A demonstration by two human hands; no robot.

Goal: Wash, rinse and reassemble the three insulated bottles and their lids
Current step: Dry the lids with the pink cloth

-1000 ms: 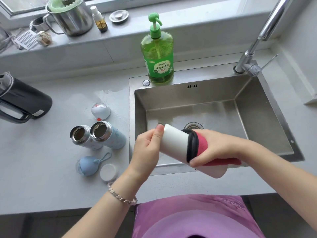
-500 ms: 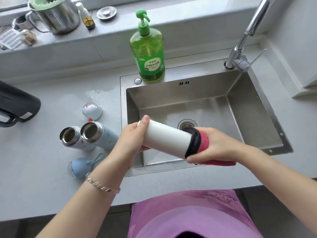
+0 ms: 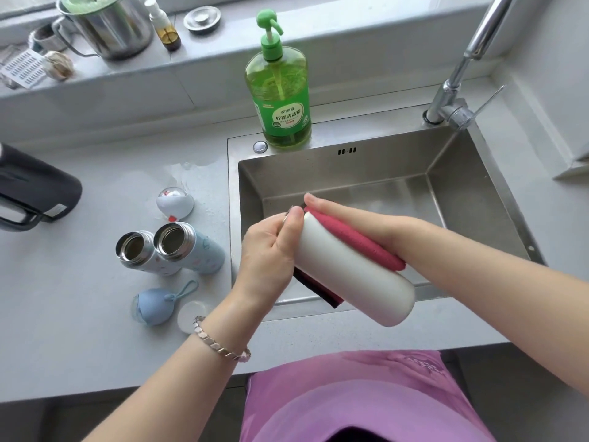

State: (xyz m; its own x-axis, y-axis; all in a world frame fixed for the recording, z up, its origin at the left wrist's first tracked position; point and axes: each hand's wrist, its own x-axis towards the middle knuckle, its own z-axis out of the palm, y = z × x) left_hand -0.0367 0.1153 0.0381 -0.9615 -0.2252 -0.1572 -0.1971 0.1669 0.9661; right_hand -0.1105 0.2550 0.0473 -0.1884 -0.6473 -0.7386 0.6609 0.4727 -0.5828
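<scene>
The left hand [image 3: 271, 250] grips the mouth end of a smooth white cylindrical insulated bottle [image 3: 360, 279], fingers curled round it. It holds the bottle tilted over the front rim of the stainless steel sink [image 3: 462, 186], base toward the person. The right hand [image 3: 357, 224] clasps a red cloth with black backing [image 3: 353, 242] against the bottle's far side, and the cloth's black edge shows beneath. On the grey desk [image 3: 79, 314] left of the sink sit a pale-blue patterned steel bottle [image 3: 204, 253] and a second open bottle [image 3: 143, 260], touching. Near them lie a blue looped lid [image 3: 156, 306], a white round lid [image 3: 194, 315] and a white domed lid [image 3: 175, 202]
</scene>
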